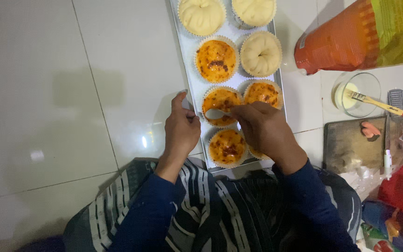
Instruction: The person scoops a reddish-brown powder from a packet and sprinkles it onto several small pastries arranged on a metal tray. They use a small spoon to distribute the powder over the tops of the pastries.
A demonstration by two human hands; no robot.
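Right hand (264, 128) pinches a small white spoon (215, 114), thumb and fingers closed narrow on its handle; bowl sits over the sauced bun (220, 105) in the tray's left column, third row from the far end. Left hand (181, 126) rests on the tray (190, 70) at its left rim, thumb on the edge, fingers curled loose, holding nothing else, just steadying.

Spoon's long axis runs roughly left-right across the tray, bowl pointing left, handle running right into the fingers. Tray's long axis runs near-far, slightly tilted, near end at the person's lap.

To do this spreading step well, my read: keep the spoon bowl flat and light on the bun top, work from centre outward, stop short of the paper cup (211, 122) so sauce doesn't run down the side. Keep the left hand pinning the tray so it doesn't slide on the glossy tile floor (47, 93).

Plain unsauced buns (260, 53) sit at the far end. To the right: glass bowl (355, 93) with a pastry brush (378, 102), orange bag (350, 37), dark cutting board (350, 144)
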